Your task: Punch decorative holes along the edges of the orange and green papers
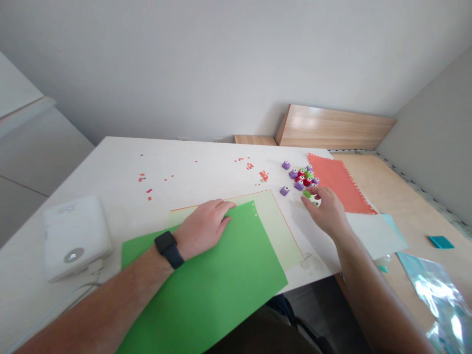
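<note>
My left hand (206, 226), with a dark watch (168, 249) on its wrist, rests on a large green paper sheet (221, 275) near its far edge. Its fingers are loosely stretched and hold nothing. A few small holes show at the sheet's far right corner. Over on the right, my right hand (326, 209) has thumb and fingers closed around a small green craft paper punch (307, 194), partly hidden by the fingers. Just beyond it sits a cluster of purple, red and green punches (299, 185). Two purple punches (284, 190) stand a little apart.
A pale yellow-green sheet (278, 221) lies under the green one. Tiny paper cutouts (263, 176) are scattered across the white table (206, 169). An orange-red sheet (339, 182) with notched edges lies right. A white device (75, 236) with a cable stands left.
</note>
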### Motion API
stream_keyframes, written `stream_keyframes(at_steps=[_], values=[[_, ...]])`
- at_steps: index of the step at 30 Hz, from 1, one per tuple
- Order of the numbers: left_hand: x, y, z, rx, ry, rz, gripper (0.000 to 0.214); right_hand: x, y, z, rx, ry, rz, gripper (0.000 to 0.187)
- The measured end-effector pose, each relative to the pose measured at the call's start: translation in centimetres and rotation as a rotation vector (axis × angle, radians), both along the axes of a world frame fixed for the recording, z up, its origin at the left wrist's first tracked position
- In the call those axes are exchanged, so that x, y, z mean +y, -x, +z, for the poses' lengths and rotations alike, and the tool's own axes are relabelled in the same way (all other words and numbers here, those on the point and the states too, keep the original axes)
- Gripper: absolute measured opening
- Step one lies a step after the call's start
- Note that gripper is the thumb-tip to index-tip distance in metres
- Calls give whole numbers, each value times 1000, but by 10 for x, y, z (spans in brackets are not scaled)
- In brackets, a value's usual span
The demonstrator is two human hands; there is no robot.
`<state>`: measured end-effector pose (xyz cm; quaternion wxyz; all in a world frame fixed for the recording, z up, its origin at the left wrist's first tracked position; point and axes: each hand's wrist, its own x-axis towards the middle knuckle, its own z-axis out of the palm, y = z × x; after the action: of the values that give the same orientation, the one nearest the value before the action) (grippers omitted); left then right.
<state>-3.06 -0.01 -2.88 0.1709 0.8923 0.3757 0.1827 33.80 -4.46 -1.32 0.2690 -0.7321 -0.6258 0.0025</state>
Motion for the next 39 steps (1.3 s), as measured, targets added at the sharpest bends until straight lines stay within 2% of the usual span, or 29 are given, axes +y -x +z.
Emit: stream_keyframes(at_steps=[2, 6, 8, 11, 14, 16, 19, 23, 27, 31, 36, 39], values=[[-1, 1, 0, -7, 1, 1, 31, 9, 11, 6, -13, 61, 103, 34], [-1, 2, 0, -12, 11, 3, 31, 34, 18, 21, -105, 80, 184, 29], [-1, 2, 1, -7, 16, 6, 31, 46, 9, 31, -142, 77, 156, 25], [-1, 1, 1, 3, 17, 11, 31, 57, -10, 44, -155, 148, 20, 22], [-1, 1, 1, 8, 15, 14, 31, 58, -19, 49, -124, 186, -51, 16], [-1, 0, 1, 11, 19, 16, 30, 56, -13, 47, -86, 159, -35, 17], [-1, 0, 2, 10, 27, 20, 30, 53, 5, 39, -18, 209, 87, 21], [-2, 0, 3, 6, 31, 24, 30, 57, 26, 22, -105, 275, 196, 26], [-1, 0, 3, 10, 35, 23, 29, 62, 28, 6, -251, 275, 254, 26], [-2, -1, 3, 31, 42, 24, 30, 62, 24, -2, -274, 281, 258, 27], [-2, 0, 3, 39, 34, 23, 30, 59, 28, -3, -187, 254, 230, 23], [-2, 0, 3, 29, 30, 25, 29, 56, 35, 1, 74, 185, 205, 30]])
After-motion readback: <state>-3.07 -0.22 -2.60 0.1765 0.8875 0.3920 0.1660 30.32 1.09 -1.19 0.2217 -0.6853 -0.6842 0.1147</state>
